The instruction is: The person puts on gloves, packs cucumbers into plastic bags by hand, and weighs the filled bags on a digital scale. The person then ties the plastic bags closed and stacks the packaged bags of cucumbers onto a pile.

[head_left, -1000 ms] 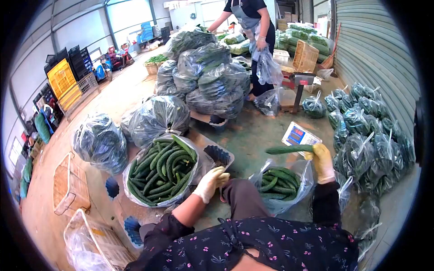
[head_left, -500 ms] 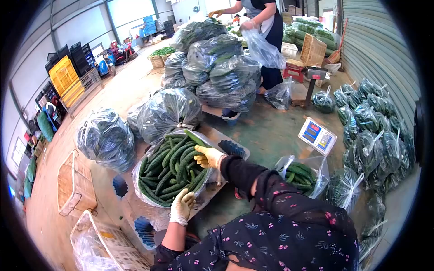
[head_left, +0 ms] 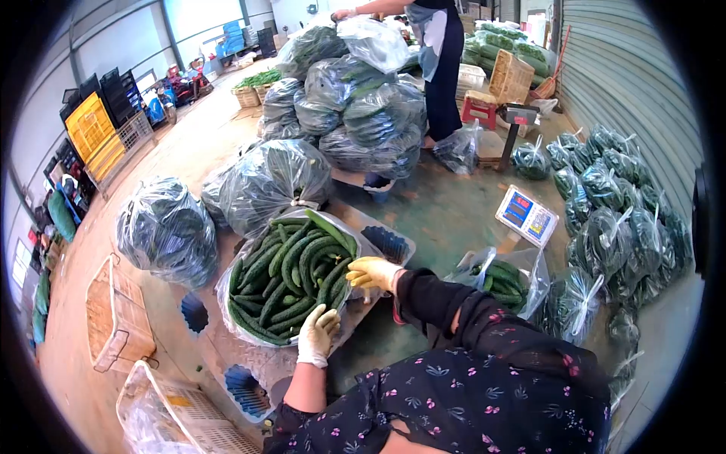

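A large open clear bag full of dark green cucumbers [head_left: 283, 276] lies in front of me on a low platform [head_left: 355, 321]. My left hand [head_left: 318, 337], in a pale glove, rests at the near edge of the cucumbers with its fingers stretched out. At the right edge of the bag is my right hand [head_left: 374, 274], also gloved, its fingers extended beside the outermost cucumbers. I see nothing held in either hand. A smaller open bag of cucumbers [head_left: 503, 284] stands to the right, below a scale display [head_left: 527, 216].
Tied bags of cucumbers [head_left: 276, 185] lie just beyond, with a tall stack of bags [head_left: 370, 113] behind. A co-worker [head_left: 442, 68] stands by that stack. Small tied bags [head_left: 605, 234] line the right wall. Plastic crates [head_left: 121, 318] stand at left.
My right hand has drawn back from on top of the cucumbers to the bag's right edge. My left hand has shifted slightly right. The co-worker's empty plastic bag has risen onto the stack.
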### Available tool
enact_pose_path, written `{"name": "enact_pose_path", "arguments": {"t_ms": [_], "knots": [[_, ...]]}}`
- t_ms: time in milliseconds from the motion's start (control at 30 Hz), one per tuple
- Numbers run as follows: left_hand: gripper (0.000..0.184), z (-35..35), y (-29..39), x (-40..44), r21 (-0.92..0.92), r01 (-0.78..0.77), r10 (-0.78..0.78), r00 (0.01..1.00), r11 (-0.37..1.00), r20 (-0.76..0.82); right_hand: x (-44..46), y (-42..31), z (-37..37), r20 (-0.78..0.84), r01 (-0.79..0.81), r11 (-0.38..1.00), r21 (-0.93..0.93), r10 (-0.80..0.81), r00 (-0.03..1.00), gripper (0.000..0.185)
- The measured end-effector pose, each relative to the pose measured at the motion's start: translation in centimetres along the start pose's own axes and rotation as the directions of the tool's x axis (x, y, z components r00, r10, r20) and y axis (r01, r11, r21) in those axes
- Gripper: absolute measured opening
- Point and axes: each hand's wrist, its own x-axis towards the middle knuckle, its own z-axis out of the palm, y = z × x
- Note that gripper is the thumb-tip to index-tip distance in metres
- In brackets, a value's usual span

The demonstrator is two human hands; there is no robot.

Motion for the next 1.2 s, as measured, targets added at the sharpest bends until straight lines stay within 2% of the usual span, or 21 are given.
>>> {"name": "enact_pose_path", "arguments": {"t_ms": [33,133,200,300,400,467,533,567,600,633,733,800,833,867,933,967,1000,1033,1100,1133,1200], "knots": [[0.040,0.5,-0.3,0.4,0.003,0.011,-0.011,1.000,1.000,-0.003,-1.0,0.0,-0.7,0.020,0.031,0.997,0.073,-0.033,0.999,0.032],[0.032,2.1,-1.0,1.0,0.068,0.118,-0.112,0.990,0.991,-0.085,-5.1,-0.4,-2.9,-0.036,0.086,0.988,0.132,-0.082,0.996,0.026],[0.031,0.1,-2.5,2.5,0.069,0.120,-0.113,0.988,0.990,-0.102,-8.1,-0.9,-4.3,-0.048,0.126,0.973,0.191,-0.118,0.992,0.026],[0.021,-0.6,-2.6,1.8,0.095,0.140,-0.126,0.982,0.986,-0.140,-13.2,-1.3,-6.4,-0.100,0.210,0.961,0.180,-0.195,0.976,0.029],[0.023,-1.1,-2.0,0.4,0.058,0.074,-0.066,0.990,0.996,-0.127,-17.3,-1.2,-9.3,-0.151,0.260,0.939,0.223,-0.230,0.961,0.031],[0.025,0.1,-1.3,-1.5,0.074,0.028,-0.015,0.984,0.997,-0.177,-19.5,-1.6,-10.9,-0.194,0.315,0.905,0.286,-0.267,0.944,0.032],[0.026,1.8,-0.6,-3.6,0.100,-0.002,0.019,0.986,0.995,-0.168,-21.0,-1.8,-12.2,-0.215,0.404,0.855,0.326,-0.350,0.912,0.032],[0.027,2.6,-0.3,-4.6,0.090,-0.022,0.031,0.995,0.996,-0.099,-21.7,-1.9,-12.7,-0.216,0.428,0.831,0.354,-0.373,0.902,0.033],[0.028,3.2,0.1,-5.7,0.074,-0.045,0.048,0.998,0.996,-0.040,-22.2,-2.0,-12.9,-0.210,0.442,0.811,0.383,-0.390,0.897,0.033],[0.030,4.0,0.4,-6.5,0.100,-0.087,0.091,0.995,0.991,-0.035,-22.8,-1.8,-13.3,-0.138,0.441,0.813,0.381,-0.422,0.896,0.039],[0.035,6.3,1.1,-8.6,0.117,-0.136,0.142,0.989,0.984,-0.047,-24.7,-2.2,-12.2,-0.096,0.432,0.819,0.379,-0.429,0.898,0.038],[0.033,6.1,2.1,-8.9,0.176,-0.215,0.231,0.970,0.961,-0.075,-25.6,-2.5,-11.5,-0.061,0.438,0.796,0.417,-0.457,0.888,0.038],[0.034,5.9,2.3,-9.1,0.188,-0.326,0.346,0.935,0.926,-0.083,-26.0,-2.7,-11.4,-0.032,0.430,0.792,0.434,-0.463,0.886,0.038],[0.035,5.9,3.0,-9.1,0.248,-0.378,0.418,0.898,0.892,-0.135,-26.5,-2.9,-11.2,-0.009,0.426,0.786,0.448,-0.473,0.881,0.038],[0.031,4.2,5.0,-7.6,0.333,-0.352,0.429,0.882,0.875,-0.194,-27.4,-3.6,-10.4,-0.023,0.446,0.774,0.450,-0.489,0.872,0.038],[0.024,3.7,6.3,-7.0,0.236,-0.315,0.370,0.897,0.919,-0.243,-27.8,-4.1,-10.2,-0.027,0.458,0.775,0.435,-0.497,0.867,0.038],[0.020,1.0,8.6,-4.3,0.152,-0.303,0.328,0.927,0.941,-0.180,-28.0,-4.6,-9.9,-0.031,0.469,0.778,0.419,-0.504,0.863,0.037],[0.013,-0.9,11.2,-1.8,0.268,-0.395,0.420,0.907,0.879,-0.038,-28.1,-5.0,-9.8,-0.035,0.478,0.778,0.407,-0.510,0.859,0.037],[0.012,3.1,16.3,-4.4,0.678,-0.355,0.601,0.783,0.644,-0.161,-28.3,-5.7,-9.2,-0.049,0.484,0.787,0.382,-0.506,0.861,0.038],[0.015,2.9,18.2,-3.3,0.463,-0.407,0.539,0.819,0.787,-0.195,-28.4,-5.8,-9.0,-0.051,0.490,0.791,0.365,-0.509,0.859,0.038],[0.014,2.8,19.9,-2.9,0.428,-0.414,0.531,0.823,0.803,-0.201,-28.4,-5.7,-8.2,-0.053,0.485,0.798,0.358,-0.501,0.864,0.038]]}}
